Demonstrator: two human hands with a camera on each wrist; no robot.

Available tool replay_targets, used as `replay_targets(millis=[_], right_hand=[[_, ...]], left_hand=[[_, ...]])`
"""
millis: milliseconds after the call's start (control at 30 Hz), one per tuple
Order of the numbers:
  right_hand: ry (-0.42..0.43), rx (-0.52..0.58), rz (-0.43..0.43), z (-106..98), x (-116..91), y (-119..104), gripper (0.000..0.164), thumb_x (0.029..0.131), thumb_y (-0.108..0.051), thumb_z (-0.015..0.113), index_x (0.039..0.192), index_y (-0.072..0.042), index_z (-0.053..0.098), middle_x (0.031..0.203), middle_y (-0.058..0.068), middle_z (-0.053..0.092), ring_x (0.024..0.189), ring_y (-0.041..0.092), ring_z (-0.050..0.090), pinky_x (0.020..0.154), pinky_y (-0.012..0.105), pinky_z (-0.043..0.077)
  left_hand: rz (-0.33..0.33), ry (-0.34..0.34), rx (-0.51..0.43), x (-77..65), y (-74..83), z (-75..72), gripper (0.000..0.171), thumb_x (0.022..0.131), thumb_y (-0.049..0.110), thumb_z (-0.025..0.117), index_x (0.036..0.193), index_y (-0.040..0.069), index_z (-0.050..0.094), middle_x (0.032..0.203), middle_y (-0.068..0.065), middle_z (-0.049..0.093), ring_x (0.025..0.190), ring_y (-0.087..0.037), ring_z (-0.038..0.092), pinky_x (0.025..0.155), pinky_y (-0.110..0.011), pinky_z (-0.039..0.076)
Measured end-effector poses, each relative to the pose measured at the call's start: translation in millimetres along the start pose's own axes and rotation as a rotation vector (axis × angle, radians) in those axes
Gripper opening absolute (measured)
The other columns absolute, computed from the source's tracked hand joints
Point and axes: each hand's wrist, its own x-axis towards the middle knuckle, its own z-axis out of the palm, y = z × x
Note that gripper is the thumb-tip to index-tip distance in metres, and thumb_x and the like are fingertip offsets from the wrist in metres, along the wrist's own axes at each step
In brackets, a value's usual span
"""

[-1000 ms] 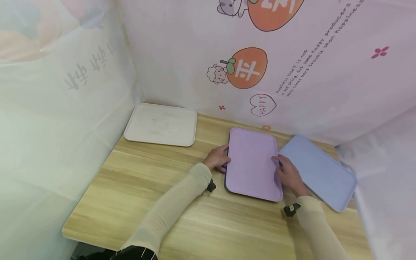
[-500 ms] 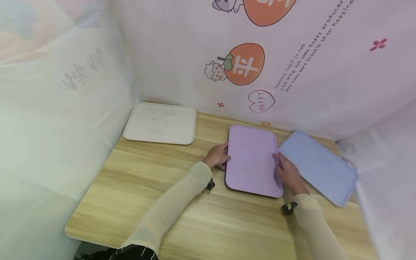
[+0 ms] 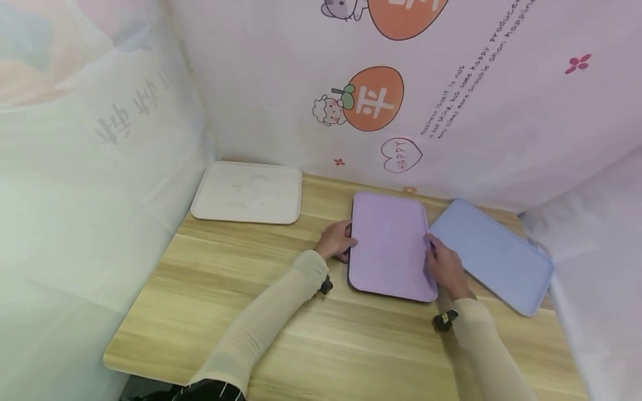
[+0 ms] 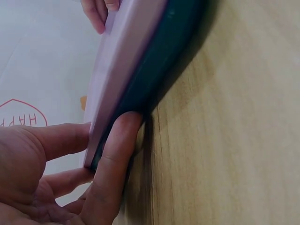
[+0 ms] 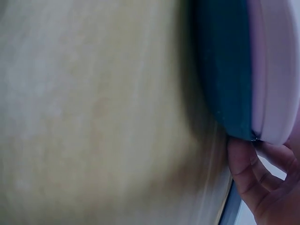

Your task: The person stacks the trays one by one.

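Observation:
A purple tray (image 3: 388,245) lies over a dark teal tray (image 4: 154,61), near the middle of the table in the head view. My left hand (image 3: 335,241) grips the left side of this stack. In the left wrist view, its thumb is at the purple rim and a finger lies along the teal tray's side. On the right side my right hand (image 3: 446,267) holds the stack by its edge. The right wrist view has its fingertips (image 5: 241,157) at the bottom of the teal tray. From above, the purple tray hides most of the teal one.
A white tray (image 3: 248,192) lies at the table's back left corner. Slanting beside my right hand is a blue tray (image 3: 494,256). The wooden table (image 3: 200,289) meets a printed cloth wall (image 3: 271,89) at the back, with cloth on both sides.
The head view has shifted slightly. My right fingertips have drawn a little outward, toward the purple tray's right rim. Both hands keep hold of the stack, which stays in nearly the same place.

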Motion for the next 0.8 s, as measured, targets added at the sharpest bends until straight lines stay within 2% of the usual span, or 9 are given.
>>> replay_targets(millis=[200, 333, 467, 600, 667, 733, 800], right_hand=[[0.035, 0.021, 0.03, -0.7, -0.6, -1.8, 0.051, 0.11, -0.015, 0.057, 0.158, -0.001, 0.051, 0.144, 0.037, 0.062, 0.128, 0.062, 0.061, 0.102, 0.075, 0.051], [0.006, 0.024, 0.057, -1.0, -2.2, -1.7, 0.052, 0.11, -0.016, 0.055, 0.16, -0.002, 0.049, 0.149, 0.036, 0.059, 0.132, 0.062, 0.058, 0.106, 0.075, 0.049], [-0.018, 0.024, 0.06, -2.3, -3.0, -0.8, 0.054, 0.111, -0.015, 0.053, 0.162, -0.002, 0.046, 0.15, 0.036, 0.058, 0.133, 0.061, 0.059, 0.106, 0.074, 0.049], [-0.017, 0.035, 0.048, -2.9, -2.0, 0.8, 0.054, 0.111, -0.016, 0.053, 0.162, -0.001, 0.047, 0.148, 0.037, 0.059, 0.132, 0.06, 0.06, 0.106, 0.073, 0.049], [-0.021, 0.044, 0.047, -3.4, -1.8, 0.9, 0.053, 0.111, -0.017, 0.053, 0.162, -0.001, 0.047, 0.149, 0.037, 0.058, 0.134, 0.06, 0.059, 0.108, 0.073, 0.048], [-0.03, 0.049, 0.051, -4.3, -1.7, 0.9, 0.053, 0.111, -0.018, 0.054, 0.161, -0.001, 0.048, 0.151, 0.036, 0.057, 0.136, 0.06, 0.057, 0.11, 0.073, 0.047], [-0.04, 0.053, 0.058, -5.4, -1.7, 0.8, 0.052, 0.111, -0.017, 0.054, 0.161, -0.002, 0.048, 0.153, 0.035, 0.056, 0.139, 0.059, 0.055, 0.112, 0.073, 0.046]], left_hand=[[-0.006, 0.014, 0.001, -0.6, 2.8, -1.0, 0.071, 0.099, 0.006, 0.072, 0.165, 0.013, 0.047, 0.118, -0.014, 0.064, 0.054, -0.018, 0.07, 0.052, -0.032, 0.064], [-0.007, 0.014, 0.022, 0.9, 1.5, 0.9, 0.072, 0.1, 0.008, 0.071, 0.167, 0.014, 0.044, 0.12, -0.015, 0.066, 0.054, -0.018, 0.07, 0.05, -0.031, 0.063], [0.03, 0.004, 0.072, 1.5, 1.2, 2.9, 0.072, 0.105, 0.014, 0.069, 0.17, 0.013, 0.038, 0.118, -0.015, 0.066, 0.053, -0.018, 0.071, 0.049, -0.029, 0.061], [0.056, 0.021, 0.127, 0.1, 2.2, 3.4, 0.07, 0.106, 0.017, 0.069, 0.17, 0.014, 0.039, 0.111, -0.012, 0.065, 0.055, -0.019, 0.073, 0.057, -0.033, 0.065], [0.06, 0.046, 0.166, -1.8, 3.1, 3.0, 0.07, 0.105, 0.02, 0.071, 0.168, 0.014, 0.042, 0.111, -0.011, 0.068, 0.058, -0.017, 0.073, 0.07, -0.032, 0.067], [0.055, 0.054, 0.168, -4.1, 4.1, 3.0, 0.07, 0.105, 0.022, 0.072, 0.168, 0.014, 0.043, 0.118, -0.014, 0.07, 0.059, -0.017, 0.074, 0.074, -0.033, 0.067], [0.047, 0.056, 0.157, -5.5, 4.8, 3.0, 0.07, 0.105, 0.024, 0.072, 0.168, 0.015, 0.043, 0.128, -0.017, 0.07, 0.058, -0.017, 0.073, 0.072, -0.033, 0.067]])
